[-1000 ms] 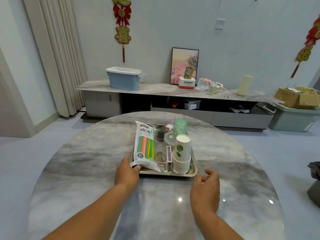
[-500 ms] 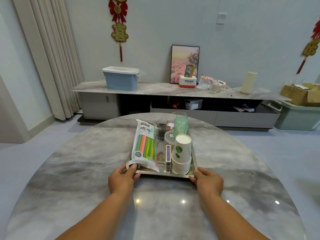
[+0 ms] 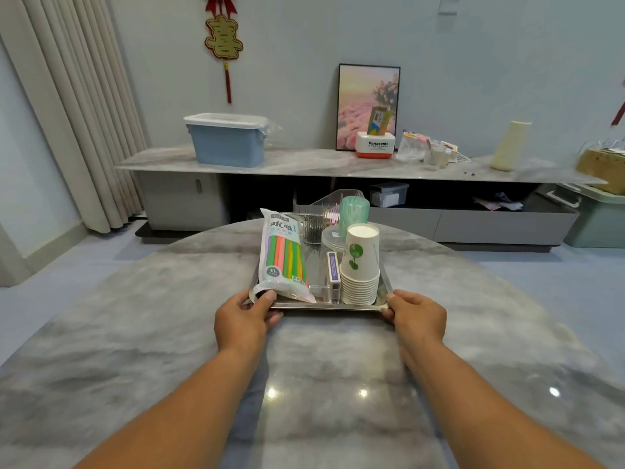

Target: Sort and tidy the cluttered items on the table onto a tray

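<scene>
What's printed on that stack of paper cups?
The stack of white paper cups carries a green leaf design, shown in the head view.

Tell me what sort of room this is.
Probably a home living room: a low media cabinet along the wall, curtains, a framed picture, and a round marble table.

Round grey marble table: steel tray w/ items sits centre-far, directly on top.
</scene>
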`<state>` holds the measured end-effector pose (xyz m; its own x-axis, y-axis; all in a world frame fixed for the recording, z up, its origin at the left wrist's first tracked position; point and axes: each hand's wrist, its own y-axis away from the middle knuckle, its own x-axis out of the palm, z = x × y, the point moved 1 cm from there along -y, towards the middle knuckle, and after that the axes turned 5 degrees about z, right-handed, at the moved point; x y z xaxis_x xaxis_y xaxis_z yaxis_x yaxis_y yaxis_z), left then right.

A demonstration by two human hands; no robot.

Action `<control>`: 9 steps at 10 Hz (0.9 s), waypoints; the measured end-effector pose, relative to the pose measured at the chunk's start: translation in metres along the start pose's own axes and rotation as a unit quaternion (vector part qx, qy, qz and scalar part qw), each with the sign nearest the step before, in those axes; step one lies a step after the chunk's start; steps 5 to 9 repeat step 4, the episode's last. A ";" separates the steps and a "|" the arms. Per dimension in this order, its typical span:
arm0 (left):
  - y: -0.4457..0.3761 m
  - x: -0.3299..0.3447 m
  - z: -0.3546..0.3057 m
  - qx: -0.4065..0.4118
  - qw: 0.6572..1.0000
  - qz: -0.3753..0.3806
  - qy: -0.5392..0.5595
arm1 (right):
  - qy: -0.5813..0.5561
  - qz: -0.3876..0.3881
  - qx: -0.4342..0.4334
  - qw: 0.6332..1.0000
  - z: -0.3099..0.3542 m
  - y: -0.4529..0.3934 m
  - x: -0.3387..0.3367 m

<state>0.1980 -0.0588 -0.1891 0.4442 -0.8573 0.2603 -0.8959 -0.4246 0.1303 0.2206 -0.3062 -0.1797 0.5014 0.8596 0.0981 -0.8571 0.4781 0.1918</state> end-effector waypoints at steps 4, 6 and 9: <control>-0.013 0.006 -0.001 -0.018 1.000 -0.008 -0.006 | -0.014 0.039 0.031 0.999 0.000 -0.008 0.007; -0.013 0.006 -0.001 -0.018 1.000 -0.008 -0.006 | -0.014 0.039 0.031 0.999 0.000 -0.008 0.007; -0.013 0.006 -0.001 -0.018 1.000 -0.008 -0.006 | -0.014 0.039 0.031 0.999 0.000 -0.008 0.007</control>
